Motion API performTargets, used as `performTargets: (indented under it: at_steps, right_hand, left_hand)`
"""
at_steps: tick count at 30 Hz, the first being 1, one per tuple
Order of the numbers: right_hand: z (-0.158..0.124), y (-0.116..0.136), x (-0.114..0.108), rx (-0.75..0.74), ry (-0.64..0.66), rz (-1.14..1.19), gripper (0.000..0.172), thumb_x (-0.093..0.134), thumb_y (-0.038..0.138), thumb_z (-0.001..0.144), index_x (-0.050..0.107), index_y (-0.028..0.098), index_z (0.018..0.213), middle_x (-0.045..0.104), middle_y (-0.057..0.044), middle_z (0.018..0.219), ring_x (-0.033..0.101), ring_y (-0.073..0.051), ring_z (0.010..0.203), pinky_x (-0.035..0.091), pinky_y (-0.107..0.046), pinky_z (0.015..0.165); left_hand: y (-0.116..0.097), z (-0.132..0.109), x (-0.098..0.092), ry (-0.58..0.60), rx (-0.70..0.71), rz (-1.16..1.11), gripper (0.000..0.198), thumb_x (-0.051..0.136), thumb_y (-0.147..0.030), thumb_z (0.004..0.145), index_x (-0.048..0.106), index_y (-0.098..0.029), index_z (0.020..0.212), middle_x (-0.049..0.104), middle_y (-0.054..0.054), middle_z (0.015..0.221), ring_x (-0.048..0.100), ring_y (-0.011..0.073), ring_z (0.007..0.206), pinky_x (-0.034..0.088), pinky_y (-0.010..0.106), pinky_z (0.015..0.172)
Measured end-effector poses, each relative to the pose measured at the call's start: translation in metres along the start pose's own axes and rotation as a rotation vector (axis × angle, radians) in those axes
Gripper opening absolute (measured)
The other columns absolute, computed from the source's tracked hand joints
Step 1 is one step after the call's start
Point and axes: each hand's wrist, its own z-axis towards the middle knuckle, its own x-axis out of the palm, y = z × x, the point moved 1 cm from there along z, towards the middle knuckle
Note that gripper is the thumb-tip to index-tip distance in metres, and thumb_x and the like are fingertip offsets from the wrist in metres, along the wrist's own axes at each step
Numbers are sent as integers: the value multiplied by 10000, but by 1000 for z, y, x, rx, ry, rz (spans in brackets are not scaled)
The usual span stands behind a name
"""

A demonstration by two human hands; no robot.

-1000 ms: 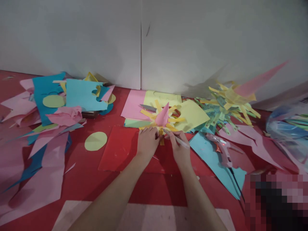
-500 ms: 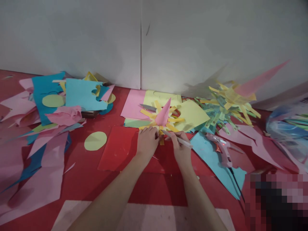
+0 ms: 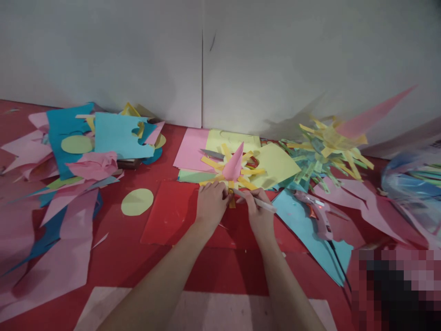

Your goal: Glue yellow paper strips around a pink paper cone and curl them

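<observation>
In front of me lies a paper flower with yellow strips spread around a pink paper cone (image 3: 234, 164). My left hand (image 3: 212, 201) is closed at the flower's near edge, its fingertips pinching a yellow paper strip (image 3: 232, 202). A slim pale pen (image 3: 264, 204) is gripped in my right hand (image 3: 259, 212), and its tip points left at that same strip. Whether the tip touches the paper I cannot tell. Behind the flower, scissors (image 3: 211, 153) with red handles are partly covered by its petals.
A pink glue gun (image 3: 320, 214) with a lit red light rests on blue paper (image 3: 292, 211) at the right. Behind it stands a larger fringed paper piece (image 3: 324, 142). Paper scraps (image 3: 65, 234) crowd the left, near a pale yellow disc (image 3: 137, 202). A white wall (image 3: 138, 55) closes the back.
The pen tip has shifted very slightly at the strip, and the cone leans a touch differently. Both hands keep their hold; everything else stays in place.
</observation>
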Motion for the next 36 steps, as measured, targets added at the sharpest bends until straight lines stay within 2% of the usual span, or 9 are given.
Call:
performTargets:
  at_steps: [8, 14, 24, 27, 32, 36]
  right_hand:
    - [-1, 1, -1, 13, -39, 10, 166, 502, 333, 827, 475, 222, 706, 609, 28, 591, 598, -148, 599, 449, -285, 671]
    - [-2, 2, 0, -14, -14, -18, 158, 503, 341, 825, 484, 220, 726, 629, 17, 634, 610, -146, 615, 447, -276, 650]
    - [0, 11, -3, 15, -105, 55, 139, 505, 327, 836, 528, 209, 767, 612, 18, 643, 582, -151, 636, 438, -295, 684]
    - [-1, 13, -3, 29, -122, 40, 184, 517, 337, 836, 517, 207, 706, 598, 23, 620, 561, -142, 616, 419, -285, 663]
    - [-1, 8, -2, 58, -96, 93, 209, 560, 339, 815, 446, 224, 684, 553, 62, 514, 551, -134, 540, 415, -275, 617]
    - [0, 4, -1, 48, -53, 86, 212, 552, 348, 816, 441, 230, 679, 567, 53, 517, 569, -144, 534, 435, -290, 624]
  left_hand:
    - [1, 0, 1, -2, 0, -15, 205, 591, -340, 812, 516, -200, 682, 607, -10, 727, 539, 171, 784, 298, 306, 685]
    - [2, 1, 2, 1, 2, -7, 229, 538, -362, 844, 516, -202, 682, 603, -8, 722, 539, 172, 773, 298, 312, 680]
    - [0, 0, 1, 1, -19, -22, 223, 560, -353, 828, 521, -200, 670, 605, -5, 719, 538, 173, 748, 310, 313, 679]
    - [0, 0, 0, 6, -22, -25, 196, 591, -331, 807, 526, -202, 675, 605, -7, 726, 539, 170, 758, 318, 310, 692]
    - [-1, 0, 0, -7, -9, 4, 199, 598, -327, 804, 522, -204, 668, 604, -9, 721, 539, 170, 778, 321, 315, 709]
    - [0, -1, 2, -9, 4, 20, 204, 596, -344, 805, 522, -204, 676, 603, -7, 724, 538, 175, 786, 316, 321, 707]
